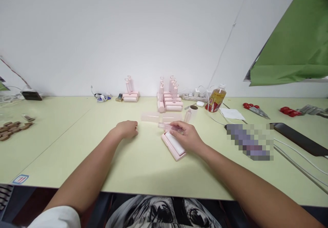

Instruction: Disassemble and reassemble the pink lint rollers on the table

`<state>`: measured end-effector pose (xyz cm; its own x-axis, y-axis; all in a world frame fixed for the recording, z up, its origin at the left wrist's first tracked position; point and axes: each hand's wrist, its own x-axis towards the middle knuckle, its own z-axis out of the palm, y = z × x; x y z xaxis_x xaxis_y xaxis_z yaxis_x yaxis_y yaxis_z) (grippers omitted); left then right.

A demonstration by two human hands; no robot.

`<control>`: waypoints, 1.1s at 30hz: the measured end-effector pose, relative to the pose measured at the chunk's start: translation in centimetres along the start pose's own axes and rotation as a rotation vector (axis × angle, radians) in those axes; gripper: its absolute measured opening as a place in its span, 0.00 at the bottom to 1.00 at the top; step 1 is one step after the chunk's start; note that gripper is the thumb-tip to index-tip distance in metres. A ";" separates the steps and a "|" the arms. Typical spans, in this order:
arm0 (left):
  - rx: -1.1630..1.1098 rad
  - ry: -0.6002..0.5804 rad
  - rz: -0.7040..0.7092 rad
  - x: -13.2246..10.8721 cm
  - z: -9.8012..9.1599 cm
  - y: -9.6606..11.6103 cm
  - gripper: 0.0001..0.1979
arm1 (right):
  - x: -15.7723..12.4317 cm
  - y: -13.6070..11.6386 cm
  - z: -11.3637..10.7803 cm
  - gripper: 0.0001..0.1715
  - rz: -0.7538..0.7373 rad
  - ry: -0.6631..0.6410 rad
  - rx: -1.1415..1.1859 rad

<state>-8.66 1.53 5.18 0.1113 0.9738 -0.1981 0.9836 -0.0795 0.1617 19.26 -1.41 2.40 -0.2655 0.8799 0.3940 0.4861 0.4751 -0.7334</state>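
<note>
My right hand (188, 135) pinches a clear pinkish tube (165, 126) that points left. Just below that hand a pink case (172, 147) with a white roll (174, 142) in it lies slanted on the table, partly covered by the fingers. My left hand (126, 129) rests to the left, its fingers loosely curled in and nothing showing in them; the palm is hidden. Between and behind the hands lies a long translucent pink piece (151, 117). Another clear tube (188, 116) stands upright beyond my right hand, beside a white roll with a brown core (194, 109).
Along the wall are pink cases (173, 107) with upright tubes on them, and a smaller group (130, 97) farther left. At right are a bottle (216, 98), power strip (191, 97), red-handled scissors (252, 107), a black phone-like slab (298, 139) and cables. Brown pieces (11, 129) lie far left.
</note>
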 end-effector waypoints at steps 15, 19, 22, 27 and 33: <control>-1.137 -0.051 0.486 -0.5 1.6 4.1 0.18 | 0.1 -0.6 -0.2 0.15 -0.063 -0.041 0.019; -1.117 -0.068 0.492 -0.4 1.9 4.0 0.17 | 0.0 -0.7 -0.2 0.15 -0.066 -0.030 0.006; -1.080 -0.093 0.509 -0.5 1.9 4.1 0.17 | 0.0 -0.7 -0.3 0.16 -0.083 -0.044 -0.007; -0.907 -0.108 0.558 -0.8 1.9 4.1 0.16 | 0.0 -0.4 -0.2 0.15 -0.155 -0.068 -0.057; -0.733 -0.104 0.565 -1.0 1.7 3.8 0.23 | -0.1 0.1 -0.1 0.15 -0.246 -0.068 -0.130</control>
<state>-4.81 -0.11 4.38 0.5931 0.8050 0.0163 0.4483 -0.3470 0.8238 19.40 -1.47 2.34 -0.4418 0.7378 0.5104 0.5017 0.6748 -0.5412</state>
